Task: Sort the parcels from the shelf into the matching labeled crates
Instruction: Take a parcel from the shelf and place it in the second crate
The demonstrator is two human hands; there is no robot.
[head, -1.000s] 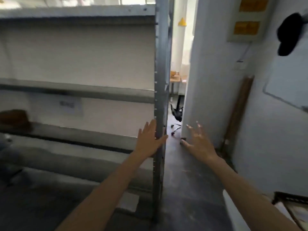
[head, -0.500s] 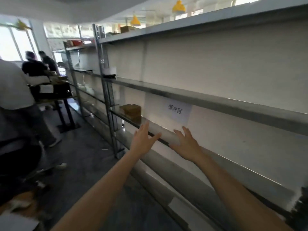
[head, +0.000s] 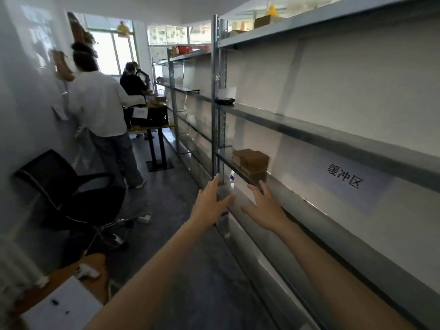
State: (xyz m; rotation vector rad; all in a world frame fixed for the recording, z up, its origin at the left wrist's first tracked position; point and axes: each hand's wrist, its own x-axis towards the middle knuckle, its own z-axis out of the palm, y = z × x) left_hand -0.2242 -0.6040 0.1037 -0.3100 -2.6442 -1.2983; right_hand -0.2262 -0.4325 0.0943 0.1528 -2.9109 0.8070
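Ahead at one o'clock, a stack of brown parcels (head: 251,163) sits on the metal shelf (head: 333,139), left of a paper label (head: 345,179). Both bare hands reach toward it, touching nothing: left hand (head: 210,203) at eleven o'clock, right hand (head: 264,208) just beside, fingers spread apart. At nine o'clock stands a black office chair (head: 64,186).

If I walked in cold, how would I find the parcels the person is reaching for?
Start at the long grey metal shelving unit on the right wall and find the white paper sign with black characters. Left of it, on the same shelf beside the upright post, sits a small stack of brown cardboard parcels, just beyond both open hands. Nothing else sits on that shelf nearby.
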